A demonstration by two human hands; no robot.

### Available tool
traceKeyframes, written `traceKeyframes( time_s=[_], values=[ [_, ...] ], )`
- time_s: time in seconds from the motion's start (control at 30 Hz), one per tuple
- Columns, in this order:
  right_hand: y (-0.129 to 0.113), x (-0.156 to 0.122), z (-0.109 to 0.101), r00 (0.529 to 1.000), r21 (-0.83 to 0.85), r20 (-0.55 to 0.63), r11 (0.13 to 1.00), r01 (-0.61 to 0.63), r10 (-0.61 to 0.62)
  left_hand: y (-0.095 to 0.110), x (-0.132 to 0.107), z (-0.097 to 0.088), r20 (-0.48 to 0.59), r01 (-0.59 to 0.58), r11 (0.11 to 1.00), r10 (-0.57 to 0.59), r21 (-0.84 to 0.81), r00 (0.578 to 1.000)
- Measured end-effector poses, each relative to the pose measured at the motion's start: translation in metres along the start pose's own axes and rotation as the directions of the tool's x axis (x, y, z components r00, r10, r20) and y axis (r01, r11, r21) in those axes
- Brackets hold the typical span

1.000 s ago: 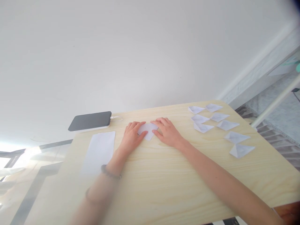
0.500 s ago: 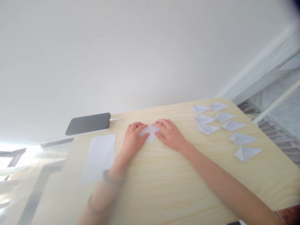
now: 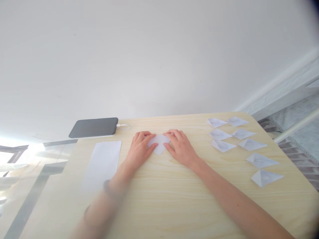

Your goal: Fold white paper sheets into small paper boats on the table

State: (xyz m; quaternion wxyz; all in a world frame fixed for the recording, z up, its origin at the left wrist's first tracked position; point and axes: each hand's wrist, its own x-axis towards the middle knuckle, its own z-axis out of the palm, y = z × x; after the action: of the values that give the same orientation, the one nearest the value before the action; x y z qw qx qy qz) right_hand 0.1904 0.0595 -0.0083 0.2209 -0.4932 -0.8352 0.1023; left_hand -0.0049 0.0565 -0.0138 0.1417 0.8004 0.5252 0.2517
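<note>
A small folded piece of white paper [image 3: 159, 144] lies on the table in front of me, its lower corner pointing toward me. My left hand [image 3: 142, 146] grips its left side, thumb below and fingers above. On the opposite side, my right hand [image 3: 179, 146] pinches the right edge between thumb and curled fingers. The fingertips partly cover both side corners of the paper. A flat white paper sheet [image 3: 106, 161] rests left of my left forearm.
Several folded white paper pieces [image 3: 252, 144] are laid out at the right of the wooden table [image 3: 174, 205]. A dark-screened phone [image 3: 94, 127] with a white cable [image 3: 123, 125] sits at the back left, by the white wall [image 3: 149, 59].
The view has tilted slightly, so the folded pieces on the right appear lower. Both hands keep hold of the folded paper, with the right fingers a little more curled.
</note>
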Motion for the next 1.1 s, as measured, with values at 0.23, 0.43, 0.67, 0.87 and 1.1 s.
traceKeyframes(
  time_s=[0.23, 0.43, 0.67, 0.87, 1.1],
  values=[
    [-0.0002, -0.0007, 0.0000, 1.000, 0.024, -0.014, 1.000, 0.008, -0.008, 0.0003, -0.0011, -0.0044, 0.018, -0.006, 1.000, 0.006, -0.027, 1.000],
    [-0.0004, -0.0021, -0.0007, 0.997, 0.073, -0.059, 0.996, 0.048, -0.043, -0.0022, -0.0028, -0.0025, -0.007, -0.029, 0.999, 0.029, -0.020, 1.000],
    [0.0015, -0.0030, 0.0001, 0.998, 0.051, -0.056, 0.998, 0.036, -0.034, -0.0050, -0.0044, -0.0006, -0.017, -0.055, 0.998, 0.055, 0.004, 0.998],
    [0.0000, -0.0026, 0.0019, 0.999, -0.060, -0.036, 0.998, 0.001, -0.003, -0.0036, -0.0059, -0.0009, -0.002, -0.084, 0.993, 0.084, 0.088, 0.996],
    [-0.0059, -0.0028, 0.0000, 0.999, -0.060, -0.030, 0.998, 0.015, -0.017, -0.0011, -0.0069, -0.0028, -0.010, -0.072, 0.994, 0.073, 0.085, 0.997]
  ],
)
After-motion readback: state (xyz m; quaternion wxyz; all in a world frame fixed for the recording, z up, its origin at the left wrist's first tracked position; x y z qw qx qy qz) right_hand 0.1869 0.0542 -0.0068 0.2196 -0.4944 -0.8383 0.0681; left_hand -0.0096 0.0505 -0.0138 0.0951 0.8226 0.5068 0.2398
